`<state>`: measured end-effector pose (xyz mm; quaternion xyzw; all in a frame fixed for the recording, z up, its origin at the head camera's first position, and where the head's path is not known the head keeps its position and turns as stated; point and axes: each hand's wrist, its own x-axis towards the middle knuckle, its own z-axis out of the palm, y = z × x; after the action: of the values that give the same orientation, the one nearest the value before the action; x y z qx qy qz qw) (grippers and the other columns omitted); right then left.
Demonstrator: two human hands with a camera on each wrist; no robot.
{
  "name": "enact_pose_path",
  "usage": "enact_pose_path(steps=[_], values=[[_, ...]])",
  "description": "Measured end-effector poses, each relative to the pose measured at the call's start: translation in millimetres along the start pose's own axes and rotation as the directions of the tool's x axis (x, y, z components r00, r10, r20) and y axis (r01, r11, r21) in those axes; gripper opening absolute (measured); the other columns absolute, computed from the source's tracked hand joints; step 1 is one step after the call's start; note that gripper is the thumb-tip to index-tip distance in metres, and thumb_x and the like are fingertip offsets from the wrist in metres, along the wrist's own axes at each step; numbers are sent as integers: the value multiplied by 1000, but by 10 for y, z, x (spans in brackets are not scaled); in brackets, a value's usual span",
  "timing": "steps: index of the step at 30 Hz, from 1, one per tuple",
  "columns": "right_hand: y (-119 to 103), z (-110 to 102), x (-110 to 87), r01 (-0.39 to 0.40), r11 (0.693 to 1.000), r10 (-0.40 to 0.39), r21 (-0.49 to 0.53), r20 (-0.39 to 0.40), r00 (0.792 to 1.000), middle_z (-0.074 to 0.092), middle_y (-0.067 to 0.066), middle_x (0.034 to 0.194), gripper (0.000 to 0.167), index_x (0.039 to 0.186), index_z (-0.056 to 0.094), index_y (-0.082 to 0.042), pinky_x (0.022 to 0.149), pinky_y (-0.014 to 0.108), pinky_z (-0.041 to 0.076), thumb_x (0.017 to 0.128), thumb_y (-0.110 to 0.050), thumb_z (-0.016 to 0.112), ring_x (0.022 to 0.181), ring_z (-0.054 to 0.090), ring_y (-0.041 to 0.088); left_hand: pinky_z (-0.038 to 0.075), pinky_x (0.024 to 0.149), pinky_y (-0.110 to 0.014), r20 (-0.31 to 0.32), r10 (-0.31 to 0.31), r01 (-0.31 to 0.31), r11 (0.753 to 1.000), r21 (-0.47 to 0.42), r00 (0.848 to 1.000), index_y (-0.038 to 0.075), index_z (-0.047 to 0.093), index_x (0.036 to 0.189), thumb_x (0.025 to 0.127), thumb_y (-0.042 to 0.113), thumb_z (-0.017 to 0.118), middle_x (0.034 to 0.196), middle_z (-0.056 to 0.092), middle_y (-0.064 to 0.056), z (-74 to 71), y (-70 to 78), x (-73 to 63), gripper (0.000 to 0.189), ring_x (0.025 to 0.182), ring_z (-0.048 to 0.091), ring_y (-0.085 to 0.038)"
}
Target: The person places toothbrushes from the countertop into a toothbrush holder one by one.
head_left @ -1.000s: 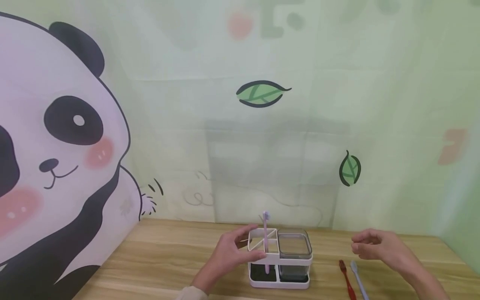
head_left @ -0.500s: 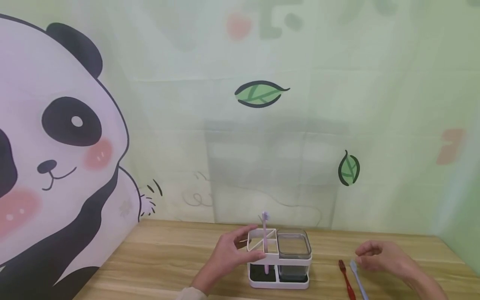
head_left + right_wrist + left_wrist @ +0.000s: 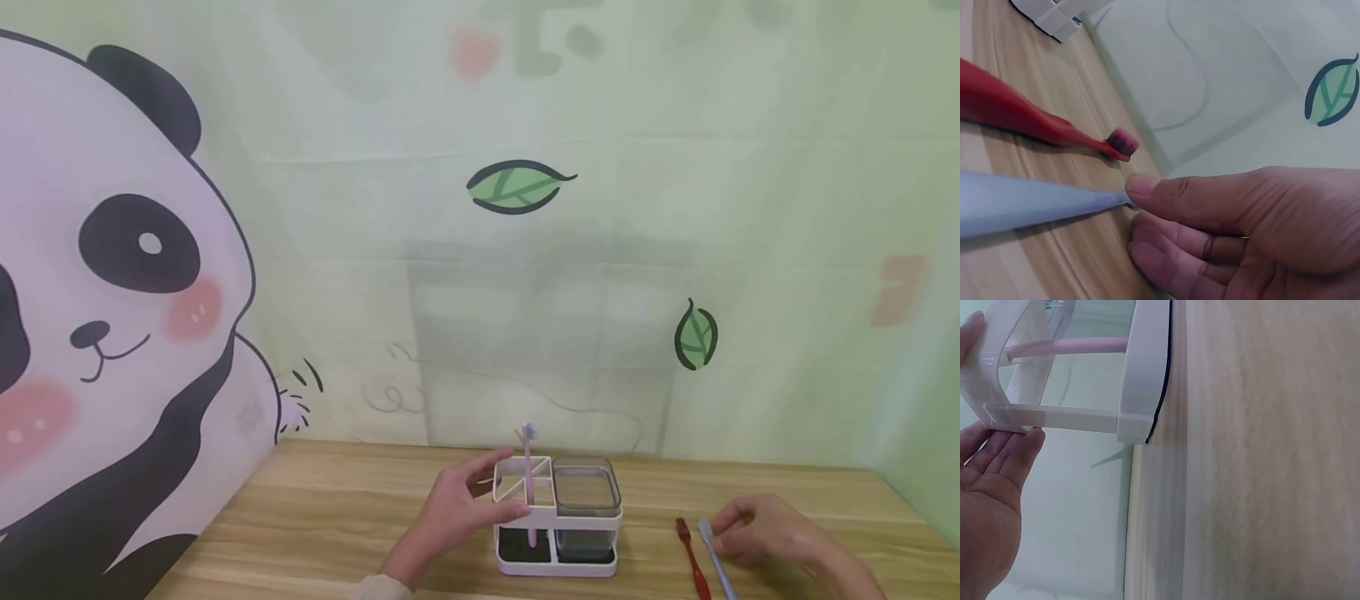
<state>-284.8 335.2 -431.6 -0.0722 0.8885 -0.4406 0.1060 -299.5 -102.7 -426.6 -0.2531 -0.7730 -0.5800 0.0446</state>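
Note:
At the table's middle stands a white toothbrush holder (image 3: 570,522) with divided slots, gripped by my left hand (image 3: 459,508), thumb in front and fingers behind its upper ring. In one slot a pink-purple toothbrush (image 3: 528,467) stands upright, its handle (image 3: 1079,345) showing through the frame in the left wrist view. My right hand (image 3: 772,531) is low at the bristle end of a light blue toothbrush (image 3: 718,564) lying on the table. In the right wrist view the thumb overlaps that brush's tip (image 3: 1119,199), with a gap between thumb and bent fingers.
A red toothbrush (image 3: 693,560) lies just left of the blue one. A grey see-through cup (image 3: 587,509) sits in the holder's right bay. Behind the wooden table (image 3: 337,500) hangs a printed cloth (image 3: 337,250) with a panda and leaves.
My right hand has come down and slightly right, from above the table to beside the light blue toothbrush's head. The left hand keeps its grip on the holder.

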Motion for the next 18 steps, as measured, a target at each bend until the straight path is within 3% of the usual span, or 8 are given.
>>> enact_pose_path(steps=[7,18], values=[[-78,70,0,-24,999,24,-28,-4,1000,71,4,88,14,99,69,6,74,40,64,90,-1,77,84,69,22,55,105,-41,2,3,-3,1000,-5,1000,14,66,144,85,28,93,145,63,-16,-6,-8,-13,67,128,65,-36],[-125,158,13,-131,990,125,-49,-119,985,67,7,86,13,93,68,4,71,37,63,90,-2,79,79,65,22,55,105,-43,-2,-1,1,1000,1,1000,12,66,144,85,28,93,146,62,-17,1,-9,-18,67,128,65,-37]])
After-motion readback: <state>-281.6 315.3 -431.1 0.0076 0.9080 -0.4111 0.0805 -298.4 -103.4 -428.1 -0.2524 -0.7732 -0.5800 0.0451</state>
